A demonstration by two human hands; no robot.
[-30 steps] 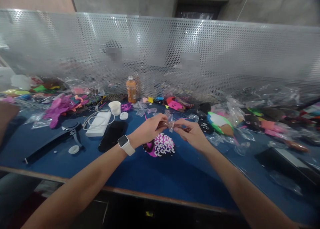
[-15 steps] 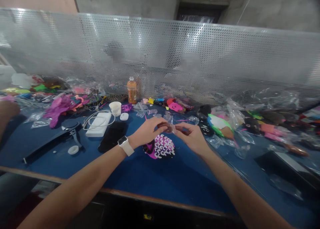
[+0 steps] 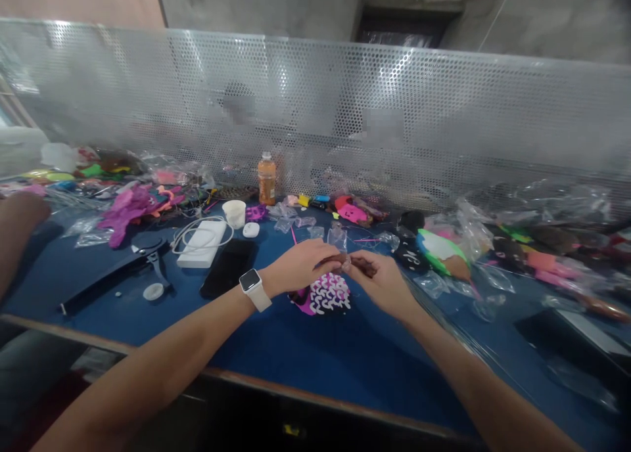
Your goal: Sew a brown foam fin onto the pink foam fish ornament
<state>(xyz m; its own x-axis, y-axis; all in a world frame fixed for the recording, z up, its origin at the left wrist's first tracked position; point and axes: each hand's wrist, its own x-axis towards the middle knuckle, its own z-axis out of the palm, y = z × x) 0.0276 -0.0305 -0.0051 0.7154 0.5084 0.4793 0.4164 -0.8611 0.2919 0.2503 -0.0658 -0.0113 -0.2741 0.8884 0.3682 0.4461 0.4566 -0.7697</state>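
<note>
While our two hands meet above the blue table (image 3: 296, 353), we hold a small clear plastic piece (image 3: 338, 239) between them. The left hand (image 3: 305, 266) pinches it from the left and the right hand (image 3: 380, 279) from the right, thumbs pressed toward the fingers; we cannot tell how the hidden fingertips sit. Just to the near side of the hands, we see a pink-and-white patterned piece (image 3: 331, 297) on the table. Farther left lie a black phone (image 3: 228, 268) and a white box (image 3: 201, 244); an orange bottle (image 3: 267, 181) stands at the far side.
</note>
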